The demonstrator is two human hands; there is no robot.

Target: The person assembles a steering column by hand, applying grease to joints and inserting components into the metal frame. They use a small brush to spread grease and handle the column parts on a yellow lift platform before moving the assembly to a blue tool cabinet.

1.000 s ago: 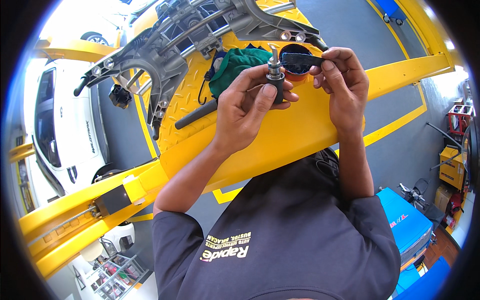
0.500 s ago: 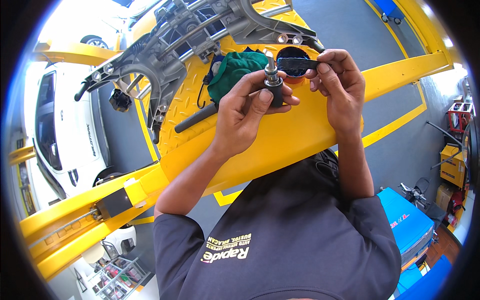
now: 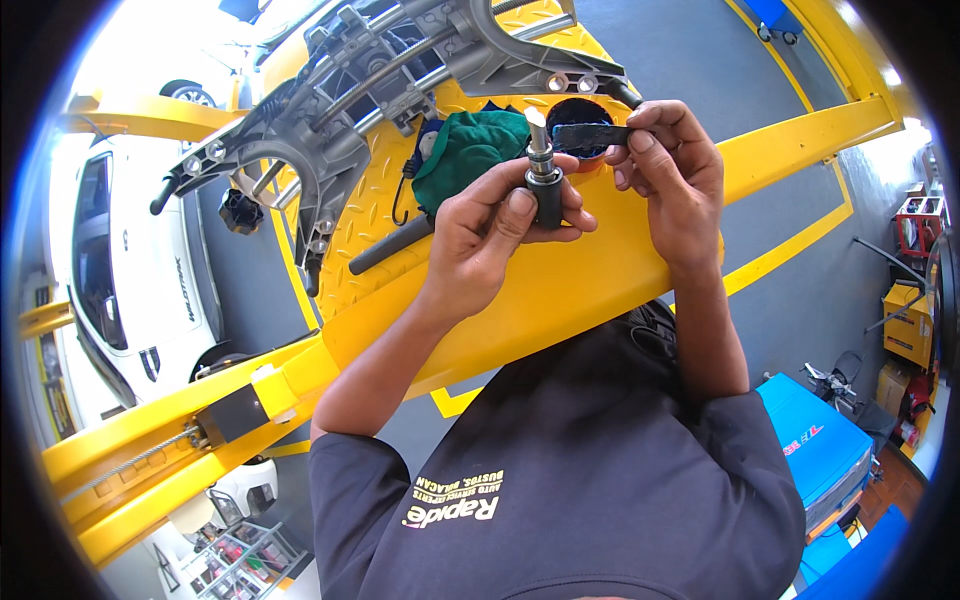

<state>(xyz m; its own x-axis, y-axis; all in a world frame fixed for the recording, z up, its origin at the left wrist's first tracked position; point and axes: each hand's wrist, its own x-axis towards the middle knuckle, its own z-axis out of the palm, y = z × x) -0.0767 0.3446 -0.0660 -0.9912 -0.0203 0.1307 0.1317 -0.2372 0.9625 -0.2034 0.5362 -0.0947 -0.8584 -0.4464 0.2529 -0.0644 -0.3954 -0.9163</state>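
My left hand (image 3: 472,245) is closed around the black sleeve of a shiny metal pin (image 3: 541,150), which points up and away from me. In my right hand (image 3: 680,185), a flat dark strip (image 3: 588,137), smeared with something dark like grease, is pinched between thumb and fingers. The strip's free end is close to the upper part of the pin; whether they touch I cannot tell. Just behind the strip stands a round tub (image 3: 592,163) with an orange side and dark contents, partly hidden. A green cloth (image 3: 468,158) lies left of the pin.
A large grey metal clamp frame (image 3: 340,110) with threaded rods rests on the yellow tread plate (image 3: 352,215). A black bar (image 3: 390,246) lies near the plate's edge. The yellow beam (image 3: 520,300) crosses in front of me. A white vehicle (image 3: 150,270) stands left, a blue box (image 3: 810,440) right.
The pin in my left hand has dropped slightly and stands a little more upright. My right hand and the strip have shifted slightly left. Both hands keep their holds.
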